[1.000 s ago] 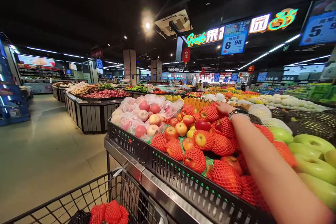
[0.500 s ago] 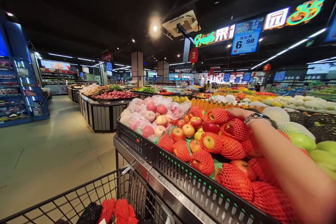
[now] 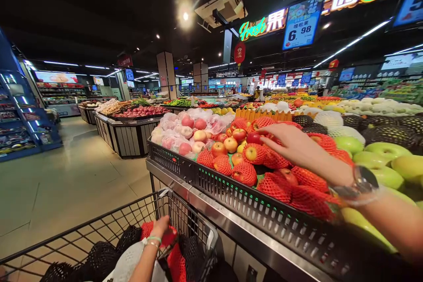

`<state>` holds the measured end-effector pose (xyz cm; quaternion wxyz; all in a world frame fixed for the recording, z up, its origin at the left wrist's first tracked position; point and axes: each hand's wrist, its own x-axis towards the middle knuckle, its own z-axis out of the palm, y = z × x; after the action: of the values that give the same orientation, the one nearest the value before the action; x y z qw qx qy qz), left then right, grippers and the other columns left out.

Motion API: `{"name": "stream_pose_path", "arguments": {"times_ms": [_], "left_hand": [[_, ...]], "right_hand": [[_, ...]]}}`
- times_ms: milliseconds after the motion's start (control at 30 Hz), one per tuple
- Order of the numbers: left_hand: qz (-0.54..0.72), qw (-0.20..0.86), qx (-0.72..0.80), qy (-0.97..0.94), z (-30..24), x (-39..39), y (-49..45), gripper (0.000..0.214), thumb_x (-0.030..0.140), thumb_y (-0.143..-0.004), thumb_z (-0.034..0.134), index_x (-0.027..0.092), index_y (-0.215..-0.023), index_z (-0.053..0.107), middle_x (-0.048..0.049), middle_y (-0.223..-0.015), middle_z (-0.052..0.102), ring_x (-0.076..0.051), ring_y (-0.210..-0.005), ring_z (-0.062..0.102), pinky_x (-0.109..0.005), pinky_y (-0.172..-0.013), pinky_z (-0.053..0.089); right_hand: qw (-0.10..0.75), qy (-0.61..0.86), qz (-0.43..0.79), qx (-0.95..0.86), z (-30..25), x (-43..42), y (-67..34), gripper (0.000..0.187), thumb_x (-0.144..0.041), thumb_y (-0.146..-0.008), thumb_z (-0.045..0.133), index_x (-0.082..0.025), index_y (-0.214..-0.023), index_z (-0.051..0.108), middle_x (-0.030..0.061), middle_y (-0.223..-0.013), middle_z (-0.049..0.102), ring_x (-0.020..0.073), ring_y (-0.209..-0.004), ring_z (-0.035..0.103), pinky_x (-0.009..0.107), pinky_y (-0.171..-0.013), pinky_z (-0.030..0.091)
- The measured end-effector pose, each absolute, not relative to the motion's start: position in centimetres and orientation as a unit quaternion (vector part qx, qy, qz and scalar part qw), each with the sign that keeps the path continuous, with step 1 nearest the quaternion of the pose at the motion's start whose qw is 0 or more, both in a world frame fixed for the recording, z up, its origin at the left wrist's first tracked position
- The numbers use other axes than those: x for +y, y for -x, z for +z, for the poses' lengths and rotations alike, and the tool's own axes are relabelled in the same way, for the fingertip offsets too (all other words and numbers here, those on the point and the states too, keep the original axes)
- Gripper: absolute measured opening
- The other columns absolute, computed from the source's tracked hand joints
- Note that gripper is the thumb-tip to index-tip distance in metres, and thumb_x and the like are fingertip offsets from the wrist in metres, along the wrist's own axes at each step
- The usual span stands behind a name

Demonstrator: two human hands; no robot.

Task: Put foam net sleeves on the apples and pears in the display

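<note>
My right hand [image 3: 291,143], with a watch at the wrist, reaches over the apple display. Its fingers are stretched out and apart, with the tips at a bare dark red apple [image 3: 254,138]; firm contact is hard to tell. Around it lie apples in red foam nets [image 3: 245,173] and bare red-yellow apples [image 3: 230,144]. Down in the cart, my left hand [image 3: 161,228] has its fingers curled on a red foam-netted fruit [image 3: 170,237], whose fruit is mostly hidden. Black foam-netted items [image 3: 103,256] and a white bag [image 3: 128,261] lie beside that hand.
The black shopping cart [image 3: 89,228] stands against the display's metal edge [image 3: 211,206]. A black slotted crate wall [image 3: 228,190] fronts the apples. Bagged apples [image 3: 185,130] lie to the left, green fruit [image 3: 380,158] to the right. An aisle floor [image 3: 79,163] runs along the left.
My right hand has drawn back toward me from the far netted apples to the dark red apple. My left hand has come into view in the cart. The view has shifted down and tilted.
</note>
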<state>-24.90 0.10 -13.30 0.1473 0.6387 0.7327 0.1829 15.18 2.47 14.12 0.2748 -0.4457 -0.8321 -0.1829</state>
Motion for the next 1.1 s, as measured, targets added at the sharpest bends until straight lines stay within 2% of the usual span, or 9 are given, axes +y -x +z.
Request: {"name": "stream_pose_path", "arguments": {"times_ms": [100, 133, 200, 267, 367, 533, 733, 933, 1100], "left_hand": [[0.259, 0.178, 0.675, -0.668, -8.9, 1.5, 24.3, 0.019, 0.031, -0.087, 0.066, 0.014, -0.096, 0.064, -0.0006, -0.084, 0.066, -0.016, -0.077, 0.064, -0.036, -0.076, 0.053], [0.299, 0.18, 0.646, -0.679, -7.3, 1.5, 23.6, 0.019, 0.03, -0.084, 0.067, 0.015, -0.096, 0.064, 0.0022, -0.075, 0.063, -0.016, -0.072, 0.062, -0.033, -0.075, 0.051], [0.392, 0.172, 0.588, -0.687, -4.6, 0.9, 21.3, 0.025, 0.031, -0.087, 0.061, 0.018, -0.108, 0.061, 0.0043, -0.071, 0.059, -0.015, -0.07, 0.059, -0.029, -0.073, 0.048], [0.47, 0.162, 0.541, -0.678, -2.8, -0.6, 18.3, 0.029, 0.033, -0.091, 0.053, 0.018, -0.115, 0.058, 0.0023, -0.075, 0.06, -0.015, -0.072, 0.059, -0.026, -0.07, 0.047], [0.552, 0.161, 0.473, -0.667, -1.7, -3.3, 14.2, 0.022, 0.031, -0.088, 0.057, 0.018, -0.103, 0.064, 0.0, -0.075, 0.063, -0.015, -0.071, 0.06, -0.025, -0.066, 0.047], [0.616, 0.116, 0.346, -0.698, -1.9, -6.1, 11.8, 0.007, 0.019, -0.086, 0.062, 0.019, -0.086, 0.069, -0.0007, -0.077, 0.07, -0.013, -0.07, 0.064, -0.022, -0.066, 0.05], [0.637, 0.034, 0.316, -0.702, -3.4, -6.3, 11.8, 0.008, 0.017, -0.089, 0.059, 0.019, -0.085, 0.066, 0.0003, -0.073, 0.067, -0.012, -0.065, 0.062, -0.02, -0.059, 0.05], [0.696, -0.044, 0.309, -0.647, -4.7, -5.7, 11.5, 0.007, 0.018, -0.089, 0.061, 0.02, -0.083, 0.063, 0.001, -0.073, 0.063, -0.012, -0.067, 0.06, -0.021, -0.059, 0.049], [0.681, -0.133, 0.273, -0.667, -4.6, -5.6, 11.6, 0.007, 0.023, -0.092, 0.058, 0.02, -0.087, 0.062, 0.0008, -0.073, 0.061, -0.012, -0.064, 0.059, -0.021, -0.057, 0.05]], "right_hand": [[0.325, 0.364, -0.126, -0.864, 9.8, -3.1, -12.1, 0.025, -0.029, -0.092, 0.046, -0.021, -0.104, 0.066, 0.0083, -0.098, 0.072, 0.024, -0.089, 0.067, 0.04, -0.08, 0.054], [0.32, 0.35, -0.099, -0.875, 8.1, -4.4, -11.2, 0.022, -0.026, -0.092, 0.046, -0.021, -0.098, 0.067, 0.0072, -0.091, 0.072, 0.0226, -0.081, 0.068, 0.037, -0.073, 0.056], [0.312, 0.326, -0.039, -0.892, 4.8, -6.2, -9.7, 0.022, -0.021, -0.092, 0.046, -0.022, -0.085, 0.067, 0.0044, -0.078, 0.071, 0.0197, -0.068, 0.066, 0.032, -0.062, 0.056], [0.351, 0.301, 0.021, -0.887, 1.8, -6.9, -8.6, 0.023, -0.016, -0.092, 0.045, -0.022, -0.086, 0.068, 0.0037, -0.082, 0.072, 0.0186, -0.073, 0.068, 0.031, -0.067, 0.058], [0.456, 0.271, 0.065, -0.845, -1.2, -7.2, -7.3, 0.025, -0.013, -0.091, 0.049, -0.024, -0.106, 0.065, 0.004, -0.103, 0.072, 0.0177, -0.094, 0.069, 0.03, -0.084, 0.058], [0.579, 0.271, 0.009, -0.769, -3.6, -7.1, -6.5, 0.038, -0.015, -0.086, 0.06, -0.025, -0.122, 0.054, 0.009, -0.117, 0.064, 0.0219, -0.109, 0.062, 0.038, -0.094, 0.054], [0.496, 0.27, 0.094, -0.82, -4.7, -7.3, -5.8, 0.017, -0.013, -0.086, 0.056, -0.025, -0.094, 0.063, 0.0026, -0.087, 0.069, 0.0211, -0.082, 0.066, 0.034, -0.073, 0.058], [0.535, 0.247, 0.162, -0.791, -6.2, -8.2, -4.4, 0.037, -0.009, -0.087, 0.038, -0.027, -0.108, 0.063, 0.005, -0.105, 0.07, 0.0221, -0.096, 0.067, 0.037, -0.084, 0.058], [0.547, 0.264, 0.244, -0.756, -6.5, -8.7, -3.3, 0.029, -0.014, -0.092, 0.033, -0.025, -0.079, 0.056, 0.0006, -0.071, 0.06, 0.0157, -0.061, 0.061, 0.026, -0.058, 0.055]]}}
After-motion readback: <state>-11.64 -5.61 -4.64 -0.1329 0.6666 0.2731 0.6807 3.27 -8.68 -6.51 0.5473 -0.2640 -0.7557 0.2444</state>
